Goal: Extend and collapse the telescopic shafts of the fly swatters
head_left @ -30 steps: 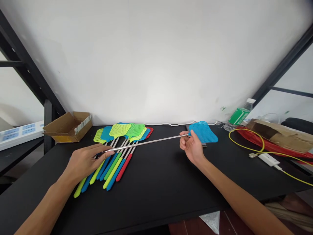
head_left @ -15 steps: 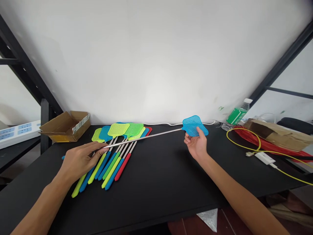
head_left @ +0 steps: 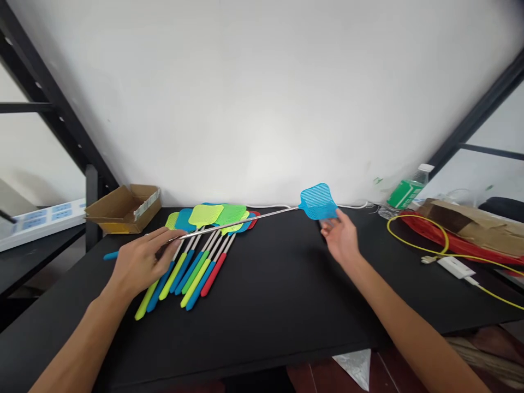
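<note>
A blue fly swatter (head_left: 319, 202) with a long metal rod is held in the air above the table, slanting up to the right. My left hand (head_left: 141, 262) is closed around the rod near its handle end, and the tip of the blue handle pokes out to the left. My right hand (head_left: 341, 237) grips the lower right corner of the swatter's mesh head, some fingers behind it. Under the rod lies a fanned pile of fly swatters (head_left: 198, 278) with green, yellow, blue and red handles, heads toward the wall. My left hand partly covers that pile.
An open cardboard box (head_left: 125, 210) stands at the back left beside a white power strip (head_left: 45, 221). On the right are a bottle with a green label (head_left: 407, 192), a yellow cable (head_left: 413, 248), a white adapter (head_left: 456, 267) and brown paper (head_left: 470, 224) over something red.
The swatter's mesh head has tilted and now faces me more. My right hand has slid to its corner, thumb no longer lying across the mesh. The whole view has shifted slightly.
</note>
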Demonstrator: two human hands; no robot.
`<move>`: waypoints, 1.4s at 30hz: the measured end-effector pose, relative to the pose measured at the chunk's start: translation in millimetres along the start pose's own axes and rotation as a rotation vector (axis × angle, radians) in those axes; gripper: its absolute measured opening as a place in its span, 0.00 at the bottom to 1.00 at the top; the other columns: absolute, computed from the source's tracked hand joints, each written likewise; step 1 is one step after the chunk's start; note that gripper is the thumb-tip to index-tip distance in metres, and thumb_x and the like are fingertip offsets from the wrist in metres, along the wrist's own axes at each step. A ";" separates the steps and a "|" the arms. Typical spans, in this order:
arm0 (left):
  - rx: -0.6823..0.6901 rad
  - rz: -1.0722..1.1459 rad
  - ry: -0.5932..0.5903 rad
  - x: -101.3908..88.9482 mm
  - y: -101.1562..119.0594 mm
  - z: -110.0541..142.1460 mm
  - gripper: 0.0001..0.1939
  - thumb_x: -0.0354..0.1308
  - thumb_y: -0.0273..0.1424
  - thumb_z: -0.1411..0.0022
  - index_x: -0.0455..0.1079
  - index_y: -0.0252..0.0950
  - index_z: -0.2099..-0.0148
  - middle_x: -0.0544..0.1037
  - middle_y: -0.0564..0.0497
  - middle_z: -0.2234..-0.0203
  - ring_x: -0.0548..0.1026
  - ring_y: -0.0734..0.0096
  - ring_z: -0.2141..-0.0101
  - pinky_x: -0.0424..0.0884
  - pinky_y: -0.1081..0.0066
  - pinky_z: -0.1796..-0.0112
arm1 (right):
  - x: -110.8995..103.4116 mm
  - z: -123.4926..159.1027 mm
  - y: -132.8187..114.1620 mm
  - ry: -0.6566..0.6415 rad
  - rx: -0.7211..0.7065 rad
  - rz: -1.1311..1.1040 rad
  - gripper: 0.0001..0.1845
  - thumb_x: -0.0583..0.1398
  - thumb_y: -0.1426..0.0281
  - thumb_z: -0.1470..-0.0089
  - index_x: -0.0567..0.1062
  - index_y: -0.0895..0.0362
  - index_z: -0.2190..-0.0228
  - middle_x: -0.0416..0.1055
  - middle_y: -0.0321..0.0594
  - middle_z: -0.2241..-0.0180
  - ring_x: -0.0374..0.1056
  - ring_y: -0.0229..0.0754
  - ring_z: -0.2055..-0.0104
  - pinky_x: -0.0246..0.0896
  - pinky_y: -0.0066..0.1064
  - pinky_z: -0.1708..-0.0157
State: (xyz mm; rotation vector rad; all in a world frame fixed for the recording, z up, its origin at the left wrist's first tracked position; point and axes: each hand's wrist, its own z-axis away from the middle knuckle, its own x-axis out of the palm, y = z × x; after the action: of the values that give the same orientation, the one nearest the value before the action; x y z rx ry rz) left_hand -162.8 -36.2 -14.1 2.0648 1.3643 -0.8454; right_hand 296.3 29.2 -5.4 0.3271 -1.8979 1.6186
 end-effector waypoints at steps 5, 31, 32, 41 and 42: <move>-0.003 0.027 -0.017 -9.3 10.1 -1.6 0.15 0.54 0.40 0.32 0.77 0.38 0.56 0.82 0.50 0.61 0.79 0.68 0.66 0.70 0.72 0.65 | -15.7 -14.5 -18.0 -0.099 -0.022 0.178 0.11 0.70 0.65 0.54 0.78 0.54 0.67 0.79 0.39 0.65 0.75 0.45 0.67 0.73 0.32 0.71; 0.138 0.028 -0.027 -6.0 20.7 3.4 0.17 0.51 0.41 0.27 0.81 0.43 0.53 0.82 0.51 0.70 0.78 0.71 0.71 0.63 0.70 0.71 | -37.1 -2.4 -36.4 -0.268 0.453 0.572 0.29 0.71 0.65 0.60 0.79 0.41 0.52 0.76 0.65 0.50 0.77 0.59 0.73 0.56 0.34 0.89; 0.139 0.021 -0.026 -5.8 20.7 3.6 0.17 0.51 0.41 0.27 0.81 0.43 0.53 0.82 0.51 0.70 0.78 0.71 0.72 0.63 0.70 0.72 | -38.4 -3.9 -35.3 -0.253 0.455 0.573 0.30 0.71 0.66 0.61 0.79 0.41 0.53 0.75 0.66 0.50 0.77 0.59 0.73 0.56 0.35 0.89; 0.151 0.023 -0.035 -2.4 22.5 4.5 0.18 0.51 0.42 0.27 0.81 0.44 0.52 0.81 0.52 0.71 0.76 0.73 0.74 0.61 0.71 0.73 | -31.4 -2.4 -29.5 -0.262 0.487 0.568 0.34 0.73 0.66 0.67 0.80 0.45 0.52 0.75 0.68 0.50 0.77 0.62 0.71 0.57 0.37 0.88; 0.151 0.023 -0.032 -2.1 22.5 4.5 0.18 0.51 0.42 0.27 0.81 0.44 0.52 0.82 0.52 0.71 0.76 0.73 0.74 0.61 0.71 0.73 | -29.4 -0.8 -29.7 -0.259 0.483 0.566 0.34 0.72 0.67 0.67 0.80 0.46 0.52 0.75 0.68 0.50 0.77 0.62 0.71 0.57 0.37 0.88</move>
State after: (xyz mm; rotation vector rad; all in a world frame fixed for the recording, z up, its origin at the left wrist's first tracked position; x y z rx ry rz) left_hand -143.5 -48.8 -13.7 2.1657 1.2931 -0.9945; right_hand 335.9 17.6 1.0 0.2083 -1.8633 2.5310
